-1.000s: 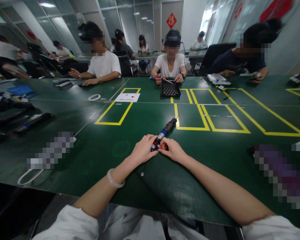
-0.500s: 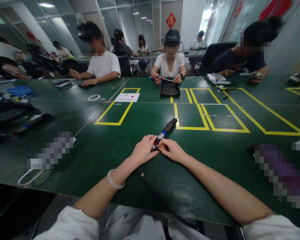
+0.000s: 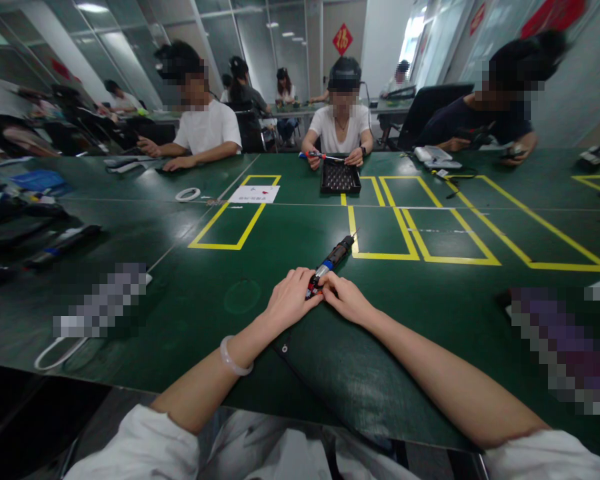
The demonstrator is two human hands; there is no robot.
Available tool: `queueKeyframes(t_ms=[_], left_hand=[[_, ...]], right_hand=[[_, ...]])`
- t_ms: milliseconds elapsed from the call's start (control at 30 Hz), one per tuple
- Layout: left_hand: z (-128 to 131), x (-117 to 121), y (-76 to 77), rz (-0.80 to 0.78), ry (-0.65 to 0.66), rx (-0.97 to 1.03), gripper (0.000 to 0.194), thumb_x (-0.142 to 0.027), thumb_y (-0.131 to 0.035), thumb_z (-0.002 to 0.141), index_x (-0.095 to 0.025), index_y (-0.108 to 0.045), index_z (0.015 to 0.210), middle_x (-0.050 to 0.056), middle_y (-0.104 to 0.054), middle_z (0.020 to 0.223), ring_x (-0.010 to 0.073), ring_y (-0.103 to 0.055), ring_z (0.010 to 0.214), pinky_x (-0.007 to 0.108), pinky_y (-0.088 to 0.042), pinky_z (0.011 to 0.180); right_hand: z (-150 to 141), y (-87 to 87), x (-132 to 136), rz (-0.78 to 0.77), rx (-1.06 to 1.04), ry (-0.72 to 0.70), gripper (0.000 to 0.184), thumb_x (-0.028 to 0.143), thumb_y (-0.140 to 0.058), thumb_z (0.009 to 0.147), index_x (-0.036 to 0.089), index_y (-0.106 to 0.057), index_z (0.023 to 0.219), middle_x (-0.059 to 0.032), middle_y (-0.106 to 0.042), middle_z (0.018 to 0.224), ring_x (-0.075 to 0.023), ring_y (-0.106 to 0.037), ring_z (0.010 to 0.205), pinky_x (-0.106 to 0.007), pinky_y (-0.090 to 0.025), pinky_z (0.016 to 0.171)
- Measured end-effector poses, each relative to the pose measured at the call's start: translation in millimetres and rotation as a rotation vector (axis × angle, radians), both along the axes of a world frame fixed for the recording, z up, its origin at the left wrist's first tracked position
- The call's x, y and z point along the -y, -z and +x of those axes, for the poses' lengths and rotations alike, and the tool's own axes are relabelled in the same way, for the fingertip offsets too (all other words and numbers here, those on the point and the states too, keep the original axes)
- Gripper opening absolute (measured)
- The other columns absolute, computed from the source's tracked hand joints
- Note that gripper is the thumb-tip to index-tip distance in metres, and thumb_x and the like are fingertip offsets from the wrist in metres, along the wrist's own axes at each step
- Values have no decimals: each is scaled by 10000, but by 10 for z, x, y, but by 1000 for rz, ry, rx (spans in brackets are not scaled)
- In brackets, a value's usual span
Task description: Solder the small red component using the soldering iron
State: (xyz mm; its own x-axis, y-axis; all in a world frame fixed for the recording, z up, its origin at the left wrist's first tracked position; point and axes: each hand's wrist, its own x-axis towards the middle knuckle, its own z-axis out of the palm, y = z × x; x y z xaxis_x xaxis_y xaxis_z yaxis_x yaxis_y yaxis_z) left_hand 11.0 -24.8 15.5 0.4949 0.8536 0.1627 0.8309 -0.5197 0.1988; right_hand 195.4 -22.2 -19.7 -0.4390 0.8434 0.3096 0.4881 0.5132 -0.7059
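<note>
On the green table [image 3: 190,287] lies what looks like an electric screwdriver [image 3: 338,254], its housing apparently open. It has a black front, a thin bit pointing away to the right, a silver and blue middle, and red bits at the near end. My left hand [image 3: 294,296] is closed round the near end from the left, thumb along the bottom. From the right, my right hand [image 3: 347,297] pinches at the red parts there. Whatever small part its fingertips have is hidden. A dark cable [image 3: 305,380] runs from below my hands towards the table's front edge.
Yellow tape outlines [image 3: 385,256] mark the table ahead. A white paper [image 3: 255,194] and a white roll [image 3: 187,195] lie further off. Across the table a co-worker holds a red-handled tool over a black tray [image 3: 340,189]. Blurred objects lie at left [image 3: 103,300] and right [image 3: 565,340].
My left hand has shifted slightly right and up along the screwdriver. The fingers of my right hand have moved a little at its near end. The screwdriver's front stays in place.
</note>
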Motion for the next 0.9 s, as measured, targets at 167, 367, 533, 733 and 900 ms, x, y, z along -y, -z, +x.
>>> queueKeyframes(t_ms=[167,367,533,733,900], left_hand=[[-25,-20,33,66,3,-54,479,-461,-515,887,-204,-444,1285,105,-521,1236,239,-509,1080,363,-452,895],[-160,-127,40,121,-30,-108,493,-442,-535,883,-175,-451,1290,116,-523,1248,245,-507,1073,363,-441,901],[-444,-342,1,118,-143,-156,473,-442,-506,895,-159,-473,1272,127,-531,1239,256,-518,1049,358,-454,861],[-998,-679,34,51,-329,-162,488,-478,-454,902,-174,-472,1283,127,-531,1240,273,-520,1086,375,-456,882],[-1392,-871,44,-27,-474,-154,541,-517,-425,894,-164,-465,1303,145,-519,1259,305,-494,1155,414,-442,924]], right_hand=[[28,2,-8,3,-4,14,110,154,-449,890,213,-511,959,22,-593,731,-137,-548,626,-232,-378,639],[43,-24,0,11,20,34,97,165,-469,889,204,-546,934,19,-595,717,-143,-558,665,-241,-384,674],[55,-33,-2,15,36,27,101,162,-480,888,197,-565,931,19,-600,720,-135,-553,666,-244,-379,685],[54,-14,-9,9,37,17,101,160,-489,888,192,-575,930,23,-593,705,-129,-552,654,-240,-371,662],[50,-45,0,8,50,23,100,165,-485,897,193,-579,919,19,-600,706,-134,-555,656,-249,-379,671]])
